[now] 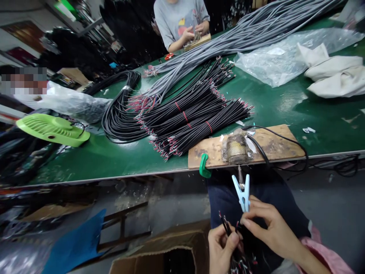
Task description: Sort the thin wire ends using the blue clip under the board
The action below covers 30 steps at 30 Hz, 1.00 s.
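Observation:
In my left hand (224,247) is a small bunch of thin black cables (227,227), with stripped red and white wire ends sticking up past the fingers. My right hand (268,226) is pinched at the end of one black cable (237,227), just right of the bunch. Close above those fingertips, a light blue clothespin (243,194) hangs from the metal shaft (240,175) of a small taped motor (237,148). More cable ends (242,264) show below my hands, partly hidden by them.
The motor sits on a wooden board (279,140), with a green clamp (204,166) at the table edge. Tied black cable bundles (194,114) and long grey cables (228,38) lie on the green table (85,163). A co-worker (182,23) sits opposite. A cardboard box (159,247) stands below.

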Available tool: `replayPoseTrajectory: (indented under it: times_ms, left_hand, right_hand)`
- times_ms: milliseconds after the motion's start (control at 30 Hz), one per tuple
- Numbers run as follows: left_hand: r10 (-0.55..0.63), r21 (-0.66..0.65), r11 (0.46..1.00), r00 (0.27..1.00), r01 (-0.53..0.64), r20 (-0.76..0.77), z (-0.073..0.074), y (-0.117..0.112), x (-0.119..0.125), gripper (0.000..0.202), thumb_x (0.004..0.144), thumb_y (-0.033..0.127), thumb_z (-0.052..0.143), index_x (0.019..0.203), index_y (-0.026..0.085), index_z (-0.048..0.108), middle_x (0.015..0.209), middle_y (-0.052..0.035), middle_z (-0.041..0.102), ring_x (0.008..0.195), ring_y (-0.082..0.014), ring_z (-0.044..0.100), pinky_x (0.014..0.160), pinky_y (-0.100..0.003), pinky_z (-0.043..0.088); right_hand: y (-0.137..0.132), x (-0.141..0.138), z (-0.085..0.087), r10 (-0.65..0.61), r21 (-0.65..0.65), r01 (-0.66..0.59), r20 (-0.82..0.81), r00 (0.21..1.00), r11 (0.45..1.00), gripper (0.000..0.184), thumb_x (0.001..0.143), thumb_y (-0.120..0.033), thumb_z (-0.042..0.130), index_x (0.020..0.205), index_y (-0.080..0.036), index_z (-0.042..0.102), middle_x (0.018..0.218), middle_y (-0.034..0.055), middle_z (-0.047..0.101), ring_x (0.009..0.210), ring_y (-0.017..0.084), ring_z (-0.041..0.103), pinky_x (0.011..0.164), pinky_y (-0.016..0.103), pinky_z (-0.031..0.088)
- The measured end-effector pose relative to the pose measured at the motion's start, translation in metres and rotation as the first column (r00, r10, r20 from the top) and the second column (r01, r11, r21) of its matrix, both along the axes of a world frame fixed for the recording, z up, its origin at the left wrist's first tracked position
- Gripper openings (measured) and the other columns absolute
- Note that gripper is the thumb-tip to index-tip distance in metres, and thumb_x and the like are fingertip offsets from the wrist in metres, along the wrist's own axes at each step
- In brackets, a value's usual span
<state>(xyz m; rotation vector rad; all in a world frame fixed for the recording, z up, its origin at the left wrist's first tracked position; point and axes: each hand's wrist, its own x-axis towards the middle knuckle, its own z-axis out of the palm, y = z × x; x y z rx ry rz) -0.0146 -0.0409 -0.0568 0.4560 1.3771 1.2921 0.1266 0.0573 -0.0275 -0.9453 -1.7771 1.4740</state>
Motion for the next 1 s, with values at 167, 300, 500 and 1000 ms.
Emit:
replayPoseTrajectory:
  times_ms: [167, 300, 500, 1000]
  left_hand:
    - [0.075, 0.049, 0.995, 0.991, -0.081, 0.109, 0.003, 0.001, 0.009, 0.040, 0.070, 0.050, 0.079, 0.065, 0.015, 0.060, 0.042, 0.0056, 0.052, 0.028, -0.0043, 0.042, 0.034, -0.015, 0.036]
    - [0.099, 0.030, 0.994, 0.984, -0.105, 0.147, 0.007, 0.001, 0.012, 0.038, 0.068, 0.048, 0.081, 0.077, 0.015, 0.065, 0.044, 0.0037, 0.057, 0.029, -0.0055, 0.044, 0.034, -0.016, 0.036]
    - [0.017, 0.071, 0.997, 0.975, -0.033, 0.223, 0.008, 0.003, 0.012, 0.041, 0.074, 0.049, 0.077, 0.062, 0.015, 0.056, 0.043, 0.0072, 0.045, 0.028, -0.0026, 0.040, 0.032, -0.013, 0.026]
    - [-0.125, 0.116, 0.989, 0.939, 0.092, 0.321, 0.013, 0.005, 0.008, 0.043, 0.082, 0.051, 0.068, 0.061, 0.017, 0.050, 0.040, 0.0085, 0.039, 0.025, -0.0066, 0.044, 0.033, -0.019, 0.035]
  right_hand:
    - [0.005, 0.003, 0.010, 0.018, 0.055, -0.015, -0.064, 0.998, 0.998, 0.013, 0.090, -0.021, 0.062, 0.085, -0.020, 0.073, 0.074, 0.0029, 0.064, 0.073, 0.019, 0.059, 0.077, 0.034, 0.048]
    - [0.003, 0.003, 0.016, 0.026, 0.113, -0.017, -0.082, 0.996, 0.993, 0.015, 0.092, -0.019, 0.058, 0.087, -0.020, 0.072, 0.074, 0.0038, 0.062, 0.074, 0.020, 0.057, 0.072, 0.034, 0.047]
    - [0.001, 0.002, 0.019, 0.024, 0.167, -0.018, -0.037, 0.999, 0.986, 0.014, 0.091, -0.013, 0.054, 0.083, -0.019, 0.063, 0.076, 0.0028, 0.060, 0.075, 0.019, 0.056, 0.079, 0.037, 0.044]
    - [-0.006, 0.004, 0.021, -0.023, 0.192, 0.063, -0.203, 0.979, 0.979, 0.032, 0.087, -0.002, 0.058, 0.108, -0.025, 0.069, 0.085, 0.0035, 0.067, 0.082, 0.019, 0.057, 0.073, 0.033, 0.047]
